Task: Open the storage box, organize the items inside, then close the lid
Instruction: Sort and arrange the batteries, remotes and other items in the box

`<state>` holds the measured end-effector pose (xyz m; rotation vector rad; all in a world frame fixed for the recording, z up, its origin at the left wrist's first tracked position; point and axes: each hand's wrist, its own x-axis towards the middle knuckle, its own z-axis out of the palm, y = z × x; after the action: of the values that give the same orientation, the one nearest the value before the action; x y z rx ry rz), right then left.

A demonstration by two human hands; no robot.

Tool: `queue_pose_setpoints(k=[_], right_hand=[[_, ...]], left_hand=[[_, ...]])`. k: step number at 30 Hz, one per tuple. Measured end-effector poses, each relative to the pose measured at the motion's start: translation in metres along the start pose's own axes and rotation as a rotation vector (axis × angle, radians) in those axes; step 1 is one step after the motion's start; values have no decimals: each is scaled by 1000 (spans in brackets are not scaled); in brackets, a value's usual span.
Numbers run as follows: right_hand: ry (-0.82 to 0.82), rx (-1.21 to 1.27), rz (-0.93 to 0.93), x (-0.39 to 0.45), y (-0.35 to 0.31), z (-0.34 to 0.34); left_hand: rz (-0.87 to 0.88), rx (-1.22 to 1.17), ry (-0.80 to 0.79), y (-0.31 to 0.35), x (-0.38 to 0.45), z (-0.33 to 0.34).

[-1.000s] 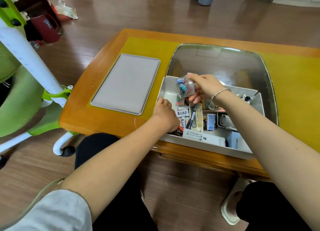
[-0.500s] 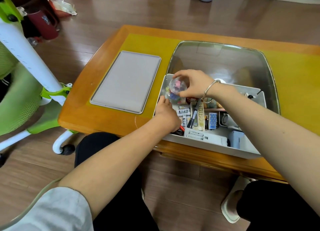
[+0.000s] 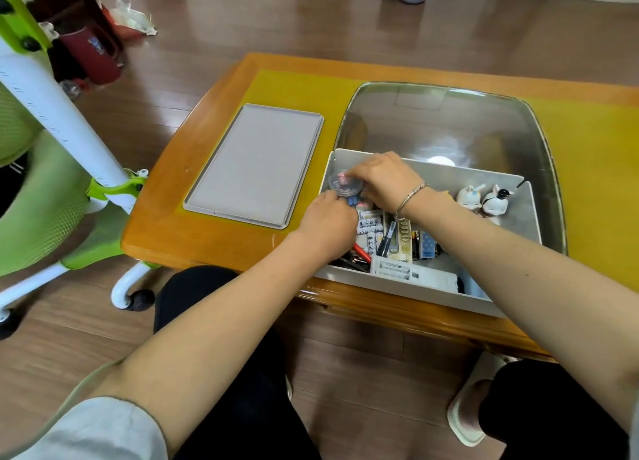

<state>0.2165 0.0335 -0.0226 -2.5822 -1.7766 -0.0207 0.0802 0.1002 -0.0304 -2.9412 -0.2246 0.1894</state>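
Head view: the clear jar (image 3: 345, 186), held up above the storage box (image 3: 428, 178) a second ago, is now down at the box's far-left corner, right hand (image 3: 383, 179) curled over its lid, left hand (image 3: 328, 217) pinching beside it (sorting continues). The grey lid (image 3: 256, 162) waits alongside on the desk (image 3: 214, 224).

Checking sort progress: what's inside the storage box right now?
In the storage box: a clear jar under the right hand, batteries, a pen, two figurines, a flat pack. The left hand and both forearms hide the rest.
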Motion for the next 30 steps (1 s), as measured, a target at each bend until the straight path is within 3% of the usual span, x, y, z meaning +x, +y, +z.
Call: queue_pose_setpoints(k=[3, 5, 14, 22, 30], right_hand=[[144, 2, 62, -17, 5, 1], [167, 11, 106, -31, 4, 3], [-23, 51, 176, -56, -24, 15], [-84, 4, 181, -52, -30, 23], [-51, 61, 205, -57, -26, 24]], left_hand=[[-62, -159, 216, -12, 7, -3], [-84, -191, 254, -22, 15, -2], [-67, -116, 32, -36, 49, 10], [-91, -159, 124, -37, 52, 15], [-25, -278, 77, -40, 50, 9]])
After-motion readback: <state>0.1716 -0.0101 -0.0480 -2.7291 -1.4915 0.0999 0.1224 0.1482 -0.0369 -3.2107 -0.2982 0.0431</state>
